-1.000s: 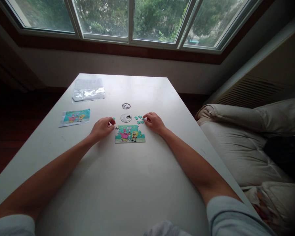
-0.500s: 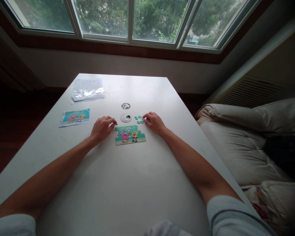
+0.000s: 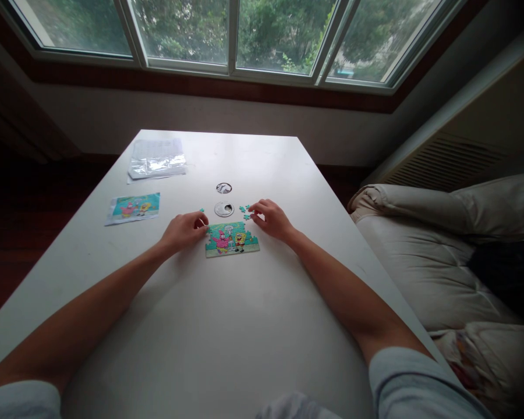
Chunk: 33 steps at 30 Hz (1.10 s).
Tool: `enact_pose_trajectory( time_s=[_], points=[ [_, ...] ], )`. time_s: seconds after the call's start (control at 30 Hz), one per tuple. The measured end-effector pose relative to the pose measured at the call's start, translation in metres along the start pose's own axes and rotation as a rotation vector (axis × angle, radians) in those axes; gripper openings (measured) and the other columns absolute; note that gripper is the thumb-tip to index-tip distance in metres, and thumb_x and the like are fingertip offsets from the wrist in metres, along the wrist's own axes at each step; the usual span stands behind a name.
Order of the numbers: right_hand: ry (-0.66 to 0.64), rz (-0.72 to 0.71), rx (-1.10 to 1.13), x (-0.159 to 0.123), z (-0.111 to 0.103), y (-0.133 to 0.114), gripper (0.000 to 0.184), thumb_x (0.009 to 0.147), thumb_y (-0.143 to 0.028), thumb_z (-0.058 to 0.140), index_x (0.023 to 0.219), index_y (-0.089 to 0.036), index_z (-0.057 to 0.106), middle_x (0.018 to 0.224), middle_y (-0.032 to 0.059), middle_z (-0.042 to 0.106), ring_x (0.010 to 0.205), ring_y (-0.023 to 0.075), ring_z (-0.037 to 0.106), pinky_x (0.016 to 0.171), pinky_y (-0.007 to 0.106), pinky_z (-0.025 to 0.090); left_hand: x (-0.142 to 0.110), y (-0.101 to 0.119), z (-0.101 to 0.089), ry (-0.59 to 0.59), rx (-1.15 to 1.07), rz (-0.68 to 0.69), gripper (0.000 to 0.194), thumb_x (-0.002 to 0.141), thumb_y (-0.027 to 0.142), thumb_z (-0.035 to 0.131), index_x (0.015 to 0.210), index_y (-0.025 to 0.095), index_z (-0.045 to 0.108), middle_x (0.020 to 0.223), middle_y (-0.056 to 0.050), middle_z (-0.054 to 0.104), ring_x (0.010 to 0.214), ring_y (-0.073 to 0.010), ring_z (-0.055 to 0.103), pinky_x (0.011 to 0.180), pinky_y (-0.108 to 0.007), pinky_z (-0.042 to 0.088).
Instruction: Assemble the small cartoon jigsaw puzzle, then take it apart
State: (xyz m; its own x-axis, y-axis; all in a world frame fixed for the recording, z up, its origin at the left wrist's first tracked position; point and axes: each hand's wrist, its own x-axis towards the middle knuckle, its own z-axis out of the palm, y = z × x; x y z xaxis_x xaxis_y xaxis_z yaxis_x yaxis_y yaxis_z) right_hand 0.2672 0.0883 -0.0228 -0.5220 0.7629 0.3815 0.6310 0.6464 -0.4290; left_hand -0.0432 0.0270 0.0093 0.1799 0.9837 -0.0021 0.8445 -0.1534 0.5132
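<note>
A partly assembled jigsaw puzzle (image 3: 230,240) with cartoon figures on teal lies on the white table. Its upper and side edges are jagged. My left hand (image 3: 187,230) is curled at the puzzle's upper left corner, thumb and fingertips closed on a puzzle piece at that edge, mostly hidden by the fingers. One loose teal piece (image 3: 202,210) lies just beyond that hand. Over a small group of loose teal pieces (image 3: 243,209) right of the puzzle's top, my right hand (image 3: 271,219) has its thumb and index finger apart. Its fingers partly cover the group.
Behind the puzzle, two round fittings, a near one (image 3: 218,210) and a far one (image 3: 223,188), are set in the tabletop (image 3: 227,326). To the left lie a printed reference picture (image 3: 135,208) and a clear plastic bag (image 3: 157,166). A padded seat (image 3: 419,262) borders the right side.
My left hand has moved slightly right and closed in on the puzzle's upper left corner. The puzzle has shifted slightly. My right hand has reached a little left over the loose pieces, its fingers parting.
</note>
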Motion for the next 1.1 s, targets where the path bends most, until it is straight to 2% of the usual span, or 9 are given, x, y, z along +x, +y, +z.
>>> enact_pose_trajectory(
  time_s=[0.37, 0.5, 0.6, 0.7, 0.87, 0.93, 1.1],
  points=[
    [-0.017, -0.083, 0.039, 0.000, 0.003, -0.006, 0.012, 0.094, -0.022, 0.060, 0.101, -0.023, 0.070, 0.091, 0.0054, 0.066, 0.088, 0.0217, 0.057, 0.082, 0.035, 0.044, -0.003, 0.004, 0.005, -0.016, 0.110, 0.002, 0.020, 0.085, 0.039, 0.060, 0.095, 0.026, 0.070, 0.089, 0.000, 0.076, 0.078, -0.0190, 0.067, 0.064, -0.027, 0.040],
    [-0.023, -0.111, 0.040, 0.000, 0.003, -0.009, 0.011, 0.095, -0.022, 0.060, 0.100, -0.023, 0.069, 0.091, 0.0055, 0.066, 0.087, 0.0215, 0.057, 0.082, 0.035, 0.045, -0.002, 0.001, 0.000, -0.001, 0.141, 0.005, 0.019, 0.086, 0.036, 0.057, 0.094, 0.026, 0.071, 0.091, 0.000, 0.075, 0.079, -0.0191, 0.065, 0.064, -0.028, 0.039],
    [-0.039, -0.126, 0.026, 0.000, 0.002, -0.014, 0.012, 0.095, -0.022, 0.059, 0.102, -0.023, 0.069, 0.093, 0.0064, 0.067, 0.089, 0.0223, 0.057, 0.082, 0.036, 0.045, 0.000, -0.003, -0.005, -0.031, 0.135, 0.027, 0.019, 0.085, 0.034, 0.057, 0.093, 0.026, 0.072, 0.090, 0.000, 0.075, 0.078, -0.0189, 0.065, 0.063, -0.027, 0.039],
    [-0.078, -0.159, 0.015, 0.000, 0.001, -0.021, 0.014, 0.096, -0.023, 0.058, 0.105, -0.023, 0.068, 0.097, 0.0074, 0.067, 0.092, 0.0235, 0.056, 0.083, 0.037, 0.045, 0.001, -0.006, -0.010, -0.082, 0.150, 0.160, 0.018, 0.086, 0.031, 0.056, 0.092, 0.025, 0.073, 0.088, 0.000, 0.073, 0.078, -0.0182, 0.064, 0.064, -0.026, 0.040],
    [-0.132, -0.206, 0.005, -0.001, 0.001, -0.030, 0.015, 0.096, -0.024, 0.058, 0.108, -0.023, 0.068, 0.104, 0.0088, 0.067, 0.096, 0.0244, 0.055, 0.085, 0.038, 0.046, 0.001, -0.007, -0.017, -0.128, 0.314, 0.542, 0.023, 0.095, 0.026, 0.051, 0.096, 0.025, 0.074, 0.091, -0.004, 0.072, 0.080, -0.0185, 0.064, 0.073, -0.029, 0.041],
    [-0.139, -0.207, 0.006, -0.001, 0.001, -0.031, 0.015, 0.096, -0.024, 0.059, 0.108, -0.023, 0.068, 0.105, 0.0090, 0.067, 0.097, 0.0245, 0.056, 0.085, 0.038, 0.046, 0.002, -0.008, -0.018, -0.146, 0.343, 0.608, 0.023, 0.097, 0.026, 0.051, 0.100, 0.027, 0.074, 0.092, -0.004, 0.072, 0.081, -0.0186, 0.064, 0.075, -0.030, 0.042],
    [-0.131, -0.206, 0.034, -0.001, 0.002, -0.026, 0.015, 0.096, -0.024, 0.058, 0.108, -0.023, 0.069, 0.106, 0.0087, 0.067, 0.099, 0.0244, 0.056, 0.087, 0.039, 0.047, 0.002, -0.009, -0.017, -0.136, 0.387, 0.656, 0.021, 0.097, 0.028, 0.054, 0.100, 0.026, 0.075, 0.090, -0.004, 0.072, 0.080, -0.0185, 0.064, 0.076, -0.031, 0.042]
  ],
)
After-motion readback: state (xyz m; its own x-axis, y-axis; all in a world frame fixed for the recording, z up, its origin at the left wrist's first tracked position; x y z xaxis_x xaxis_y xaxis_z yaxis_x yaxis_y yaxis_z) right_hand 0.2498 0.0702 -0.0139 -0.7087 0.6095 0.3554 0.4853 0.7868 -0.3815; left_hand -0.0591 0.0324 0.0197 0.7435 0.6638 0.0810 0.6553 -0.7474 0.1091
